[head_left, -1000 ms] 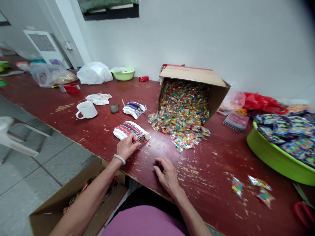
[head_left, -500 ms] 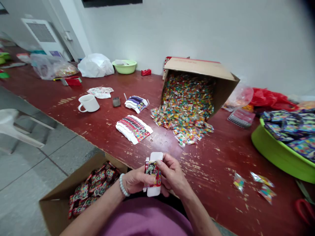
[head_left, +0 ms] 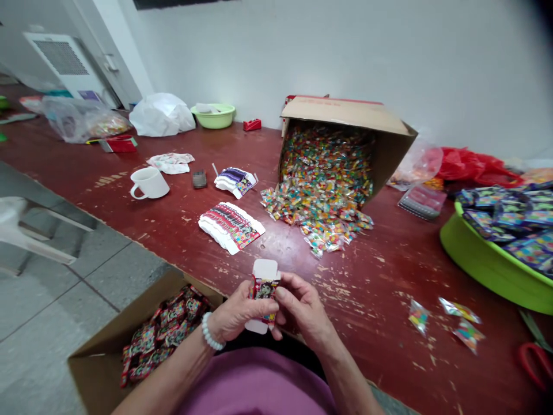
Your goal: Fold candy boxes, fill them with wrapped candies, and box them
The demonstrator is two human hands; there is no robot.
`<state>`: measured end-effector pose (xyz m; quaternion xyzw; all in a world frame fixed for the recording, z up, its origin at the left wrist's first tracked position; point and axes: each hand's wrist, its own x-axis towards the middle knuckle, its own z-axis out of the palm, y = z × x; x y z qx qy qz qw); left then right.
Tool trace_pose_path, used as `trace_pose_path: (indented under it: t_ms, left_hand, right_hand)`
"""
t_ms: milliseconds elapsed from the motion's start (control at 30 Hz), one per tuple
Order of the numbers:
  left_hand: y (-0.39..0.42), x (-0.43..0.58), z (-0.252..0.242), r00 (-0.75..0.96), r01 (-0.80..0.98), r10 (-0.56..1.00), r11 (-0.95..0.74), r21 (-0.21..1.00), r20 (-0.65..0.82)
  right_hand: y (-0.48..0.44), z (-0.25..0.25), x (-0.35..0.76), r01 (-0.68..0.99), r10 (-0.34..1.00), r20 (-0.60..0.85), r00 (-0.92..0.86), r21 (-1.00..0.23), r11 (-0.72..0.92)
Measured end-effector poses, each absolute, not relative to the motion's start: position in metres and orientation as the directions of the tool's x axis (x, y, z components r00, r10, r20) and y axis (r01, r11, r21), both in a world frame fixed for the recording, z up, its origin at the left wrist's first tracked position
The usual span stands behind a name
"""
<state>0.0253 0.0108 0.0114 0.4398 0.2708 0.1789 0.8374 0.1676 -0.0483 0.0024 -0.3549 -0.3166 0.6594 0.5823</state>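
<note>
Fingers (head_left: 260, 308) partly hide the small printed box (head_left: 264, 289).

The room is bright, with soft, whitish light. It seems to come from above, but no lamp shows. The wall (head_left: 345, 52) glows pale, and the table (head_left: 367, 357) has a shiny white patch near its middle. The candy packets (head_left: 328, 213) sparkle, but the inside of the big cardboard box (head_left: 391, 150) is shady. The hands (head_left: 302, 305) and the little box (head_left: 264, 288) are well lit, though the tiny print is fuzzy. Near the sides, the stool (head_left: 38, 245) and scissors (head_left: 536, 366) look stretched and blurry. The top right corner is black.
</note>
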Motion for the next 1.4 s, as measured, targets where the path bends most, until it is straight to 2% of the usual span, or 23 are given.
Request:
trace_pose_path:
  t_ms: [100, 167, 267, 333, 533, 700, 767, 933, 1000, 1100, 1167, 1300, 1400]
  left_hand:
    - [0.009, 0.031, 0.009, 0.763, -0.041, 0.558, 0.547, 0.836, -0.327]
    - [0.009, 0.035, 0.006, 0.742, -0.020, 0.585, 0.508, 0.861, -0.328]
    - [0.012, 0.037, 0.003, 0.693, 0.031, 0.649, 0.406, 0.913, -0.313]
    - [0.013, 0.036, 0.003, 0.642, 0.021, 0.716, 0.340, 0.940, -0.273]
    - [0.003, 0.031, 0.010, 0.490, -0.065, 0.848, 0.268, 0.961, -0.203]
    - [-0.001, 0.032, 0.011, 0.502, -0.106, 0.848, 0.256, 0.961, -0.171]
    - [0.001, 0.031, 0.010, 0.536, -0.107, 0.823, 0.290, 0.951, -0.191]
    - [0.007, 0.028, 0.012, 0.570, -0.025, 0.790, 0.291, 0.956, -0.225]
    - [0.008, 0.028, 0.013, 0.568, 0.033, 0.797, 0.228, 0.973, -0.206]
    - [0.009, 0.028, 0.011, 0.582, 0.078, 0.792, 0.173, 0.982, -0.186]
    - [0.008, 0.029, 0.010, 0.584, 0.037, 0.790, 0.203, 0.979, -0.186]
    - [0.005, 0.031, 0.011, 0.559, -0.112, 0.789, 0.375, 0.920, -0.254]
    - [0.002, 0.034, 0.012, 0.634, -0.085, 0.681, 0.533, 0.842, -0.368]
  right_hand:
    - [-0.049, -0.002, 0.168, -0.452, 0.992, -0.124, -0.034, -0.883, -0.126]
    - [-0.049, -0.005, 0.170, -0.313, 0.990, -0.112, 0.091, -0.946, -0.078]
    - [-0.046, -0.004, 0.175, -0.062, 0.955, -0.012, 0.295, -0.998, 0.006]
    - [-0.044, -0.003, 0.178, 0.001, 0.939, 0.016, 0.343, -1.000, 0.017]
    - [-0.042, -0.010, 0.173, -0.226, 0.895, -0.102, 0.435, -0.974, -0.001]
    - [-0.044, -0.014, 0.169, -0.190, 0.909, 0.006, 0.418, -0.977, 0.094]
    - [-0.045, -0.012, 0.172, -0.209, 0.927, -0.004, 0.374, -0.975, 0.080]
    - [-0.044, -0.009, 0.185, -0.197, 0.957, -0.092, 0.276, -0.980, -0.038]
    - [-0.043, -0.008, 0.186, -0.263, 0.958, -0.145, 0.246, -0.962, -0.078]
    - [-0.041, -0.007, 0.185, -0.364, 0.938, -0.187, 0.293, -0.929, -0.072]
    - [-0.041, -0.006, 0.184, -0.359, 0.938, -0.164, 0.304, -0.932, -0.047]
    - [-0.043, -0.004, 0.185, -0.233, 0.949, -0.121, 0.292, -0.971, -0.052]
    - [-0.044, -0.004, 0.184, -0.177, 0.928, -0.098, 0.360, -0.984, -0.035]
